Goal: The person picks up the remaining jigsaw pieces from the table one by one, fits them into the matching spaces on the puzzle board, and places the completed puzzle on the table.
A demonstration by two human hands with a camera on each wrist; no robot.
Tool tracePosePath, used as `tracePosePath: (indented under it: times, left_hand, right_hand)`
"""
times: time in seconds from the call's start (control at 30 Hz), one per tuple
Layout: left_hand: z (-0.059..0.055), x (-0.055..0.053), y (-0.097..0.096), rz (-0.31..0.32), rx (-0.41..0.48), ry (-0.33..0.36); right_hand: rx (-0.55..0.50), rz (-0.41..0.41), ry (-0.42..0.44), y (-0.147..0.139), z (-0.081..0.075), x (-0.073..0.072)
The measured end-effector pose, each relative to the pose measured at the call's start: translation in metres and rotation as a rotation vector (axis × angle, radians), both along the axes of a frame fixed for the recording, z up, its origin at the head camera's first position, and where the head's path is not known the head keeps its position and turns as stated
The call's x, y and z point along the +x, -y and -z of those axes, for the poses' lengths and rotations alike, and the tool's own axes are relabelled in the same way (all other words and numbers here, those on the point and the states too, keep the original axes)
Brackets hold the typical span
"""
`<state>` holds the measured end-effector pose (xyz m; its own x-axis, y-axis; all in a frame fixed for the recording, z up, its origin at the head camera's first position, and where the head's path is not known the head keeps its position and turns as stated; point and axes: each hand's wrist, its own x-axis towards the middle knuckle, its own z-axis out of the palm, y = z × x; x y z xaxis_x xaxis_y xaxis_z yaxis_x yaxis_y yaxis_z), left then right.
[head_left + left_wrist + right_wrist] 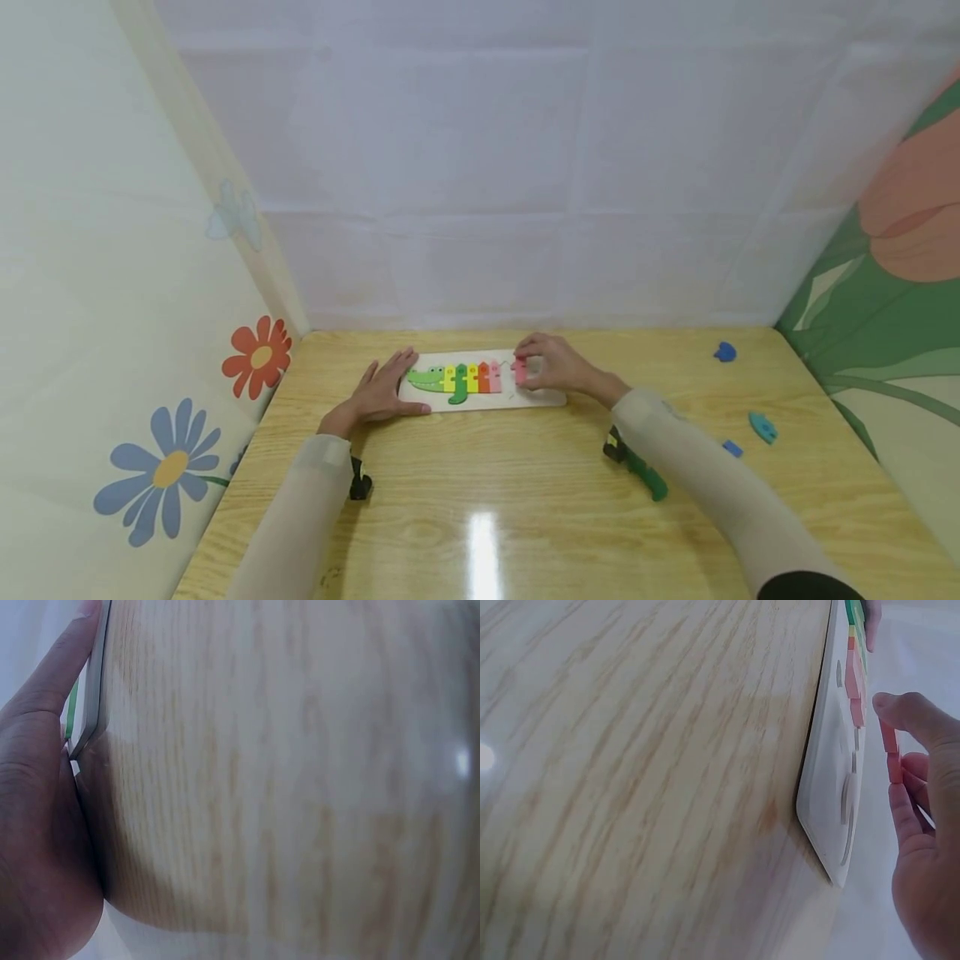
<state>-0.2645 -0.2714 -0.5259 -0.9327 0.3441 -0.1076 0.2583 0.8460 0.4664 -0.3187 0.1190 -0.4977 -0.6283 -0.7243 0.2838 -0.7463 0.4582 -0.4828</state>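
A white puzzle board [491,402] with a crocodile picture lies near the back of the table. Its green head, yellow, green, orange, red and pink pieces fill the left and middle part. My left hand [381,390] rests at the board's left end, fingers straight toward the far edge and thumb along the near edge. Over the board's right part, my right hand [557,365] pinches a pink puzzle piece [519,370] between thumb and fingers. In the right wrist view that pink piece [889,738] stands on edge, apart from the board's face.
To the right on the wooden table [465,475] lie a dark blue piece [724,352], a light blue piece [762,427] and a small blue piece [732,448]. A green piece [651,480] lies beside the right sleeve. A white cloth [465,167] hangs behind the table.
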Motion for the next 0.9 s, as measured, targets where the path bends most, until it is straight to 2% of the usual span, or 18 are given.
tracePosePath:
  times: [0.3, 0.6, 0.9]
  left_hand:
    - [-0.004, 0.002, -0.001, 0.003, 0.003, -0.006]
    - [-0.003, 0.000, 0.000, 0.005, 0.005, -0.009]
    - [-0.002, 0.000, -0.001, 0.001, -0.009, 0.003]
  right_hand:
    - [-0.004, -0.017, 0.013, 0.009, 0.005, -0.002]
    - [-0.019, -0.062, 0.011, 0.012, 0.012, -0.003]
    - [-0.002, -0.049, 0.025, 0.017, 0.013, -0.002]
